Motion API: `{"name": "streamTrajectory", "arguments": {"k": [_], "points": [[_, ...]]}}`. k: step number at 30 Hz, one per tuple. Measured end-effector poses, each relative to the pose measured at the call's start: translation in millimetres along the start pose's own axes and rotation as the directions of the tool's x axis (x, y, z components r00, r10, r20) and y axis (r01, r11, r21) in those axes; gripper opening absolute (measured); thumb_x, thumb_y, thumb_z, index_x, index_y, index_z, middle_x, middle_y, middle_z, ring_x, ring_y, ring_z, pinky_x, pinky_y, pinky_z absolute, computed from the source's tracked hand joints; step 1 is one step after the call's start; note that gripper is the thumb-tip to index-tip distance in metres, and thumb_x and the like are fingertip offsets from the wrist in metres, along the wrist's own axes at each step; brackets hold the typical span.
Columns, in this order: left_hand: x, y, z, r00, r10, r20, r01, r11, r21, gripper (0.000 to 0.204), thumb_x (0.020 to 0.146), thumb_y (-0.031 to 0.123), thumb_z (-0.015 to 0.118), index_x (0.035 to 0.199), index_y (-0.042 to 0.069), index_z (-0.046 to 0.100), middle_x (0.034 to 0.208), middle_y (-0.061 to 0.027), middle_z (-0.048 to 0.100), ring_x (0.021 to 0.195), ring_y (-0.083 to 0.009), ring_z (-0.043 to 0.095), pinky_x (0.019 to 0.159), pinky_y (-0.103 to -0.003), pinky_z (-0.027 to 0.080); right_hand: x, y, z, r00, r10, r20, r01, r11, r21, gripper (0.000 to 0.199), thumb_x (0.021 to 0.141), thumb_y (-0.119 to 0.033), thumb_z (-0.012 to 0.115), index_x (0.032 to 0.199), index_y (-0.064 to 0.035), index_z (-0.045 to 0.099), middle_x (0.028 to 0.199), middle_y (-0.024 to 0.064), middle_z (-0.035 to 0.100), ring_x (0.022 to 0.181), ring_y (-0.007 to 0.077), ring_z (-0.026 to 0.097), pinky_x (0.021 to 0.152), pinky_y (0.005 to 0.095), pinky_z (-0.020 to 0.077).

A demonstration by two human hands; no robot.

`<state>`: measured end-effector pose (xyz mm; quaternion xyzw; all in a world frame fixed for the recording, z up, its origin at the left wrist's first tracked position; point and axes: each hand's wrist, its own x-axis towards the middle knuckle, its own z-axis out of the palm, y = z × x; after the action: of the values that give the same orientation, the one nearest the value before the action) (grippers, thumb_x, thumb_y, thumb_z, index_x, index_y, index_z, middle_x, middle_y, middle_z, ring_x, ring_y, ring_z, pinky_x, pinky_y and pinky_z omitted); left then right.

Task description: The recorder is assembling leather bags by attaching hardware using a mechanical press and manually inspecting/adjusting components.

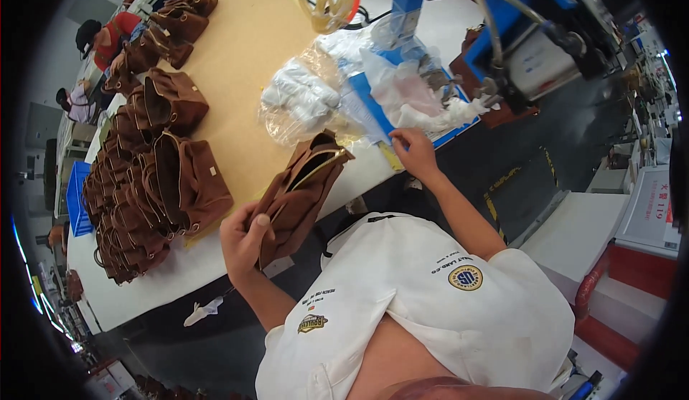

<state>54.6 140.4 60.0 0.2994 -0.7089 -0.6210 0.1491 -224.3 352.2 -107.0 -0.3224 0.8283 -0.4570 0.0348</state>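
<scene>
The left hand (242, 238), thumb on the near side, is closed around the lower end of a brown, leather-like bag with a gold-coloured zip (298, 203); the bag is tilted over the near edge of a white table (111, 307), its mouth gaping. The right hand (415, 152), fingers loosely curled, is beside the blue base of a machine (367, 99) near the table's right end; whether its fingertips grip anything cannot be told. Many brown bags with handles (133, 192) crowd the table's left side, from near its near left corner toward the far edge. A flat tan board (233, 55) covers the middle, with a white bundle in clear plastic (301, 99) by its right edge. Crumpled, whitish translucent film (398, 88) covers part of the base. Farther back hangs a coiled, yellowish tube (329, 5). Beyond the left edge is a person in red (123, 30).
</scene>
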Motion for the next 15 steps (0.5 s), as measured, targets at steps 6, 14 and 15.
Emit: {"name": "streamTrajectory", "arguments": {"k": [6,14,15], "points": [[35,-48,-7,0.99,-0.136,-0.033,0.127,0.972,-0.196,0.028,0.096,0.022,0.053,0.104,-0.003,0.061,0.071,-0.0034,0.061,0.065,-0.0061,0.054,0.059,-0.018,0.04,54,-4,31,0.997,-0.074,-0.029,0.07,0.99,-0.124,0.013,0.079,-0.008,0.06,0.091,-0.0057,0.066,0.088,0.0097,0.064,0.083,0.0277,0.058,0.075,0.0378,0.046],[45,-45,-17,0.996,-0.085,0.01,0.084,0.962,-0.259,0.028,0.096,0.023,0.054,0.104,-0.003,0.06,0.071,-0.0014,0.06,0.057,-0.0053,0.051,0.052,-0.016,0.038,61,47,12,0.947,-0.049,-0.318,-0.109,0.881,-0.46,0.013,0.079,-0.011,0.059,0.091,-0.0057,0.061,0.098,0.0109,0.058,0.093,0.033,0.053,0.081,0.0439,0.0426],[50,-41,-18,0.998,-0.06,0.013,0.061,0.967,-0.247,0.027,0.096,0.022,0.054,0.104,-0.003,0.061,0.071,-0.001,0.06,0.057,-0.0053,0.051,0.051,-0.016,0.037,54,52,10,0.96,-0.042,-0.277,-0.088,0.893,-0.44,0.013,0.078,-0.012,0.06,0.09,-0.0059,0.061,0.097,0.0106,0.057,0.093,0.0326,0.053,0.08,0.0436,0.0427]]}}
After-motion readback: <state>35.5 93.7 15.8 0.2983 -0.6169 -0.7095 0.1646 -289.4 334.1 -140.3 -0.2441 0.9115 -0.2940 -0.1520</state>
